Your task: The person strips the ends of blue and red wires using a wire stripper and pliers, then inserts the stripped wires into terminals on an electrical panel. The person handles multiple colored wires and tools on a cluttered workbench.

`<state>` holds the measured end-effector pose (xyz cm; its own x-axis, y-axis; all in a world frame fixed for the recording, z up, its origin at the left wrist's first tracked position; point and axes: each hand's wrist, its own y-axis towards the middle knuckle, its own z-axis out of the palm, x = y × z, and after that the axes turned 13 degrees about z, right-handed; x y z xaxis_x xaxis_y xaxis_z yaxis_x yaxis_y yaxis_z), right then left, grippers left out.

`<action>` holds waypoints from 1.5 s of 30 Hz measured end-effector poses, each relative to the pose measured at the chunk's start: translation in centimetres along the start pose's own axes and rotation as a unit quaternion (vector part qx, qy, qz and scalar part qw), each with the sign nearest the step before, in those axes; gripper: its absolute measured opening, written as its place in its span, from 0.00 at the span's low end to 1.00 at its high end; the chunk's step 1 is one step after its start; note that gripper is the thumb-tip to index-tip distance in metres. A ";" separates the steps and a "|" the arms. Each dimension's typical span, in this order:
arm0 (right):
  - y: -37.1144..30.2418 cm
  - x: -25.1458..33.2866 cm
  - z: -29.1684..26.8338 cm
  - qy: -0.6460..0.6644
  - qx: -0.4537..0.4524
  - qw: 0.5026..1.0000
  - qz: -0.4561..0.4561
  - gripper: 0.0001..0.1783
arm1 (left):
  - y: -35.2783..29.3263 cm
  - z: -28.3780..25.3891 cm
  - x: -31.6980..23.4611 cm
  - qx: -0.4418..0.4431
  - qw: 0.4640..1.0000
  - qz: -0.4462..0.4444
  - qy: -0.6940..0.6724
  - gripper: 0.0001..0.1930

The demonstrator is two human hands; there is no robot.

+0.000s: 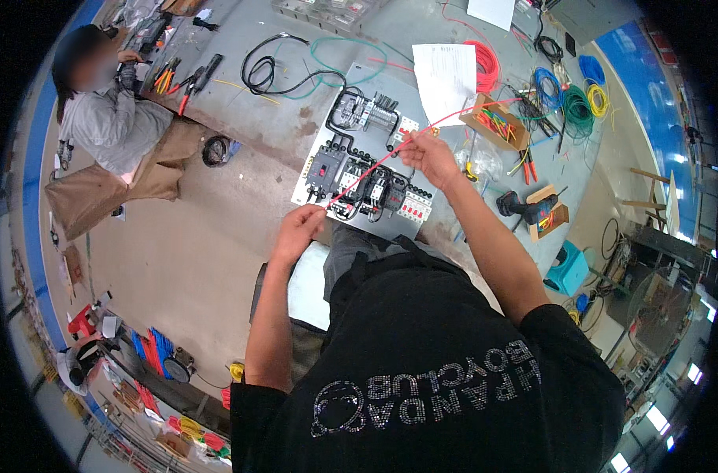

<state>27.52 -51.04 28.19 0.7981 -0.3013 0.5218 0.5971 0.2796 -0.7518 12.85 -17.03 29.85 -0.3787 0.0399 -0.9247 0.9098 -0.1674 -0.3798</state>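
From where I stand: red wire is strung between both hands, above the panel. Left hand pinches it between thumb and fingertips at the panel's near left edge; right hand pinches it farther along, fingers curled, over the panel's right part. Two grips well apart, probably so the stretch between them runs straight (it does look taut).

Long axis is a diagonal: near left to far right. Past the right hand the wire bends a little flatter, crosses the paper's lower part and points toward the table's far right side, tail above the open box. Can't tell if the tail touches the box. Near end is hidden in the left fingertips.

Panel sits right in front of the person, likely so both hands reach across it. Box, red coil and drill lie right of it on the table, presumably within easy right-hand reach.
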 end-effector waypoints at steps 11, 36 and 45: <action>-6.2 -7.9 6.7 -0.142 0.098 0.985 0.013 0.09 | -1.0 7.2 -2.5 0.023 0.998 0.049 0.028 0.11; -9.6 -6.2 5.2 -0.129 0.034 0.990 -0.034 0.07 | -4.8 10.8 -3.3 -0.051 0.983 0.100 0.144 0.15; -10.5 -7.4 4.1 -0.073 0.045 0.996 -0.015 0.08 | -5.8 11.5 -3.5 -0.040 0.986 0.081 0.142 0.14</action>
<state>15.62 -48.01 33.87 0.7793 -0.1757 0.6015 0.6200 0.3558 -0.6993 6.91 -27.51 35.60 -0.1744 0.2957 -0.9392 0.9694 -0.1158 -0.2165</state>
